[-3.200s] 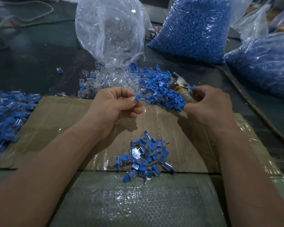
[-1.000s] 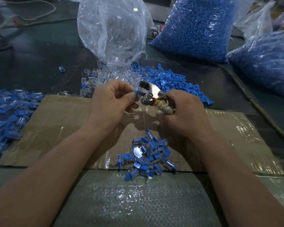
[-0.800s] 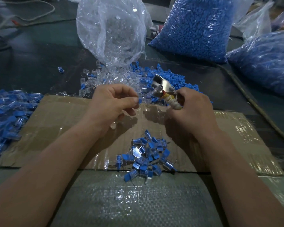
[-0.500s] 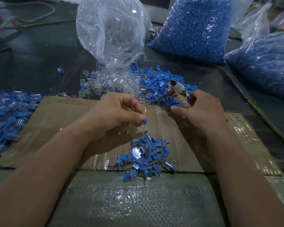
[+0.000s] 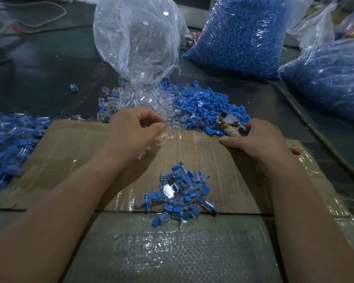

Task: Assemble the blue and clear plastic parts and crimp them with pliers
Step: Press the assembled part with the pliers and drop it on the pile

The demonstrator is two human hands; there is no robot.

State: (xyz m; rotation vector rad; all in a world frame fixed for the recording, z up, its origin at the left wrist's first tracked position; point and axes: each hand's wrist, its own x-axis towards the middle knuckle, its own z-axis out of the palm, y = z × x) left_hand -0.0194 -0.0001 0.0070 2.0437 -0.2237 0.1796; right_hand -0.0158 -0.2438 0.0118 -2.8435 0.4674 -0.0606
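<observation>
On the far left of the bench lies a spread of joined pieces, blue and clear together, touching the edge of the cardboard sheet. The left hand hovers over the sheet's far edge. Its fingers are curled in, thumb and forefinger close together, right at the near rim of the loose clear parts. I cannot tell whether they already pinch one, because the plastic is transparent and the tips are blurred. The clear parts spill from a clear bag behind them. Touching them on the right is the pile of blue parts. Nearer the person, a small heap of finished pieces sits mid-sheet and runs onto the woven sack. The right hand rests at the near edge of the blue pile, its fingers wrapped round the taped handles of the pliers. The metal head points left over the blue parts, and no piece shows in it. Full blue bags stand beyond.

This looks like the start of a fresh piece: parts are being picked up and nothing is yet joined or crimped. Next, the left hand needs one clear part held securely and one blue part from the pile beside it. The two must be seated squarely together and brought to the pliers' head, with the right hand opening the handles to receive them.
</observation>
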